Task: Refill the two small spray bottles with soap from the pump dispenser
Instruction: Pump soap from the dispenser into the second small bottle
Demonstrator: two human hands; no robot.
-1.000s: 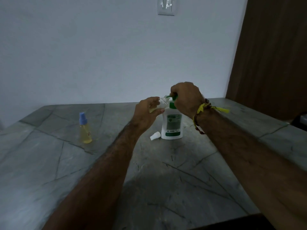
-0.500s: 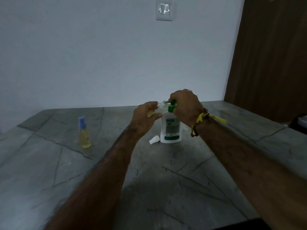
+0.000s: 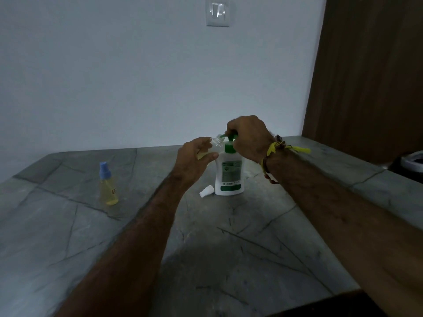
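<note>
Near the table's far edge: soap dispenser [image 3: 229, 172] stands upright
Right hand [image 3: 248, 137]: fingers curled over the green pump head
Left hand [image 3: 194, 160]: gripping an uncapped small bottle [image 3: 217, 141], neck tilted under the spout
White cap [image 3: 206, 191]: lying just beside dispenser's base
Second bottle [image 3: 108, 185]: capped blue, toward the left edge

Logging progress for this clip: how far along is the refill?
Done, by the look of it: the blue-capped spray bottle stands apart on the counter, capped and full of yellow liquid. In hand: the left hand tilts the open small bottle at the nozzle of the pump dispenser, and the right hand grips the pump head. Left: finish filling, then refit the white cap lying beside the dispenser.
</note>
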